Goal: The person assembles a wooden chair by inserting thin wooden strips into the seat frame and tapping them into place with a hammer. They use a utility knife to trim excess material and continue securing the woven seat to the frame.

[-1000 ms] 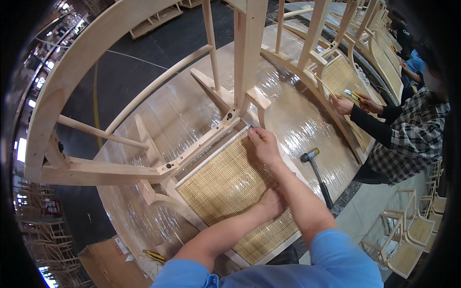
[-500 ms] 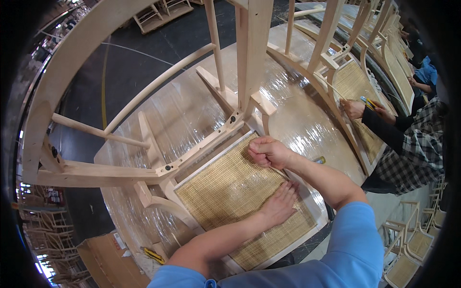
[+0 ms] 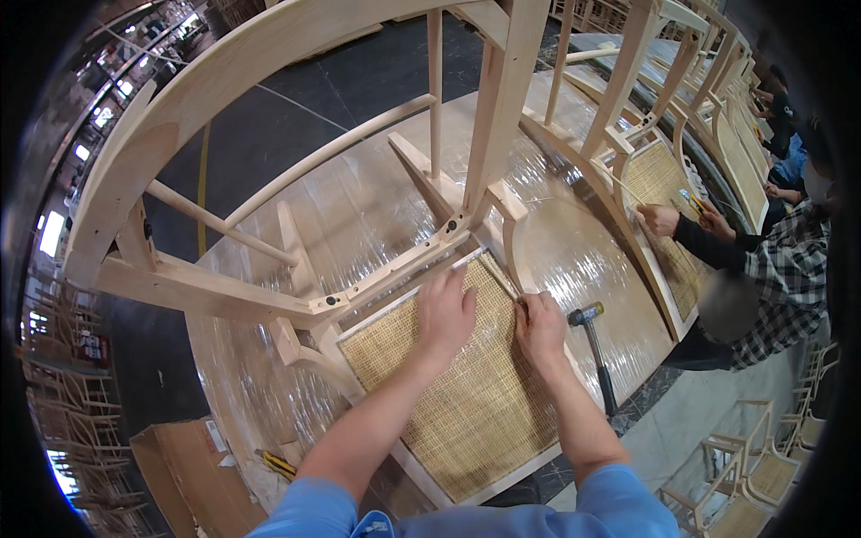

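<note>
A wooden chair frame (image 3: 395, 273) lies on its back in front of me, its seat facing up with a woven cane panel (image 3: 484, 412) in it. My left hand (image 3: 447, 309) rests on the upper part of the cane, fingers stretched toward the panel's far edge and thumb apart. At the panel's right edge, my right hand (image 3: 541, 332) is closed, its fingertips pinching a thin pale strip (image 3: 504, 280) that runs along the edge to the far corner. The strip's near end is hidden by that hand.
Right of the chair, a mallet (image 3: 595, 354) with a dark handle lies on the film-covered table (image 3: 574, 260). A yellow utility knife (image 3: 276, 464) and a cardboard box (image 3: 193, 480) are at lower left. A co-worker's hand (image 3: 659, 220) works at another cane seat (image 3: 668, 188).
My left hand has moved from the lower right of the cane to its upper part. My right hand has shifted down and right along the edge. The mallet has come into fuller view.
</note>
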Motion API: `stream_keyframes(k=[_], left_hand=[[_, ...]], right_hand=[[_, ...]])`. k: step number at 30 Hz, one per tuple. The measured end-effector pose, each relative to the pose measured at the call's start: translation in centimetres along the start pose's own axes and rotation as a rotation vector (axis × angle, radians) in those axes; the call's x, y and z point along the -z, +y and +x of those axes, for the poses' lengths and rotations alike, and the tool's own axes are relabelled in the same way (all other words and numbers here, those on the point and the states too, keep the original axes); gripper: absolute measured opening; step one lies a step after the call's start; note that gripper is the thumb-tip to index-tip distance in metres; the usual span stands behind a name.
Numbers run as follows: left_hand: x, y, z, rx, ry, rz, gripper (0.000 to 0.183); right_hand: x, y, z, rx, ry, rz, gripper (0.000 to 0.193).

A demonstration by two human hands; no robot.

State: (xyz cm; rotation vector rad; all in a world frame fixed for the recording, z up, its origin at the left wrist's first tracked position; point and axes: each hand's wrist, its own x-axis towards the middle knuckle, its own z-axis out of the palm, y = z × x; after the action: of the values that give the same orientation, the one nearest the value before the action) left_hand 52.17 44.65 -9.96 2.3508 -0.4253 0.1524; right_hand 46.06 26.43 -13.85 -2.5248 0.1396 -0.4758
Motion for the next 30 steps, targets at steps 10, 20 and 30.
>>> stream_keyframes(k=[10,20,30], left_hand=[[-1.8,-0.8,7.3,0.335,-0.382,0.017,0.054],[-2.4,-0.5,8.2,0.403,-0.395,0.104,0.057],[-2.3,-1.4,10.3,0.473,-0.604,0.038,0.072]], right_hand=[[-1.0,0.9,-1.8,0.037,0.190,0.050,0.011],[-1.7,1.2,-2.2,-0.012,0.275,0.112,0.012],[-1.5,1.4,-2.1,-0.040,0.276,0.169,0.012]])
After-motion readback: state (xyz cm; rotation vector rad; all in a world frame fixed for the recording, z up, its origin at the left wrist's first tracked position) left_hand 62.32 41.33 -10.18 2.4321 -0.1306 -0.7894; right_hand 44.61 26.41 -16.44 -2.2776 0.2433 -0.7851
